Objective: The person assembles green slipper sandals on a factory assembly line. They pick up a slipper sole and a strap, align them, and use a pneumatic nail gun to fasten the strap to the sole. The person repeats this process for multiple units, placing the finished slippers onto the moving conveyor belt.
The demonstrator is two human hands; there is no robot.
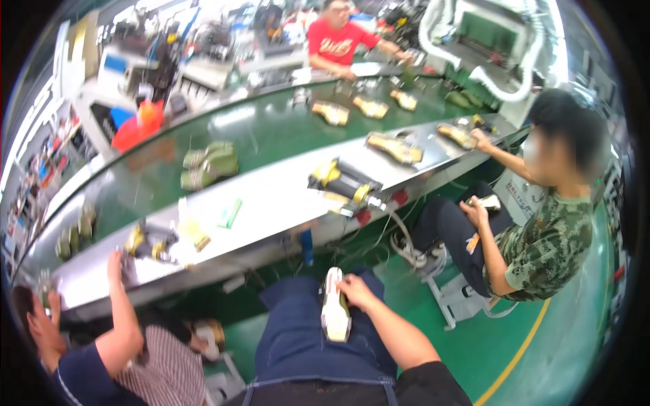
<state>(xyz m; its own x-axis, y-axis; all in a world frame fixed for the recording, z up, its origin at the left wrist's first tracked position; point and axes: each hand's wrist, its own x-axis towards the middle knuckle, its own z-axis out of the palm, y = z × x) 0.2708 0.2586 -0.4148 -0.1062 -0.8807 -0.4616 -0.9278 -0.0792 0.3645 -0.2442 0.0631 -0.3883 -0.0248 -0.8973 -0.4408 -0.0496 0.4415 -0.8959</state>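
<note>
A lasted shoe upper (336, 312) lies across my lap with its pale cream underside up and dark green fabric along its side. My right hand (357, 292) grips it by the edge near its far end, fingers closed round that side. My left hand does not show in the head view. Dark blue cloth (291, 338) covers my lap beneath the shoe. Ahead of me, on the metal bench (271, 196), sits a yellow-and-black device (345, 181) with a metal end.
Behind the bench runs a green conveyor (271, 132) bearing green shoes (210, 164) and several pale-soled shoes (371, 106). A co-worker (548, 230) sits at right, another (115, 352) at left, and a third (336, 40) across. A green packet (230, 213) lies on the bench.
</note>
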